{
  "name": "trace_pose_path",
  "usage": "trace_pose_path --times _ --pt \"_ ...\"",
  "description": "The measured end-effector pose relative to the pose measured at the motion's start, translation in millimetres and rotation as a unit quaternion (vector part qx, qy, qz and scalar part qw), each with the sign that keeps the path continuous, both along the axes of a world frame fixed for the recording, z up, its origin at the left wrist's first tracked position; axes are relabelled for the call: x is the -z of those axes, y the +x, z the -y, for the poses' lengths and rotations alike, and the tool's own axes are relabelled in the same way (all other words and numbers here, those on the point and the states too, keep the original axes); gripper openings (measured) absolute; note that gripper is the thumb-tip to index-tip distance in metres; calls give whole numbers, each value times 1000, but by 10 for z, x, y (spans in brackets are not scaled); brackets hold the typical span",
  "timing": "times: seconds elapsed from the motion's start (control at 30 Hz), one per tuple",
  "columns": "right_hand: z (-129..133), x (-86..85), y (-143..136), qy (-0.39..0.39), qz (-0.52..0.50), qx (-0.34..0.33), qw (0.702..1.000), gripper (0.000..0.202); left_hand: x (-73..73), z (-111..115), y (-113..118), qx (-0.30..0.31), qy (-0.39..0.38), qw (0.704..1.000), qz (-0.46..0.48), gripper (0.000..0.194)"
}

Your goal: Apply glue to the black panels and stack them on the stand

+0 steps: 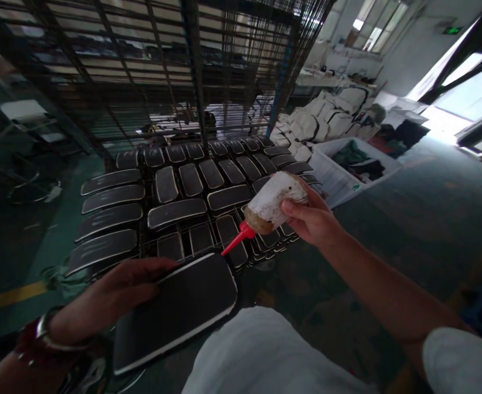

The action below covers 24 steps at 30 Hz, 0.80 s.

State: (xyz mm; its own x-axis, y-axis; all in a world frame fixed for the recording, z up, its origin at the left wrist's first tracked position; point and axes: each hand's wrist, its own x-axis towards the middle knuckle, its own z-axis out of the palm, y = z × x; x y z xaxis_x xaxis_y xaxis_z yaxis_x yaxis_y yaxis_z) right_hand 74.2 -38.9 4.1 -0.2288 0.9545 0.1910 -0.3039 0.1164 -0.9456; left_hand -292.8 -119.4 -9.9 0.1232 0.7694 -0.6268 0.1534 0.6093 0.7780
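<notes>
My left hand (132,287) grips the far left edge of a dark rounded panel (179,306), which lies tilted in front of me. A white line of glue runs along the panel's border on several sides. In my right hand (313,216) is a white squeeze glue bottle (277,200), stained brown near its neck and tipped downward. Its red nozzle (241,236) points at the panel's far edge, close to the upper right corner. Thumb and fingers wrap round the bottle body. I cannot tell whether the nozzle tip touches the panel.
Beyond the panel, many similar dark panels (177,212) with pale borders lie in rows on a wire rack. A tall metal grid (198,71) rises behind them. To the right stand a white bin (333,178) with cloth inside and a heap of white pieces (327,117).
</notes>
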Motion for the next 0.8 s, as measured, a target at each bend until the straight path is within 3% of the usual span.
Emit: trace_pose_path --times 0.27,0.53,0.8 --pt "-92 27 223 -20 -14 -18 1000 57 -31 -136 200 -1 7 1000 3 34" --pt "-97 117 403 -33 -23 -16 999 57 113 -246 257 20 43 999 -5 35" --pt "-10 109 510 -56 -56 -7 997 56 3 -301 405 -5 68 996 -51 36"
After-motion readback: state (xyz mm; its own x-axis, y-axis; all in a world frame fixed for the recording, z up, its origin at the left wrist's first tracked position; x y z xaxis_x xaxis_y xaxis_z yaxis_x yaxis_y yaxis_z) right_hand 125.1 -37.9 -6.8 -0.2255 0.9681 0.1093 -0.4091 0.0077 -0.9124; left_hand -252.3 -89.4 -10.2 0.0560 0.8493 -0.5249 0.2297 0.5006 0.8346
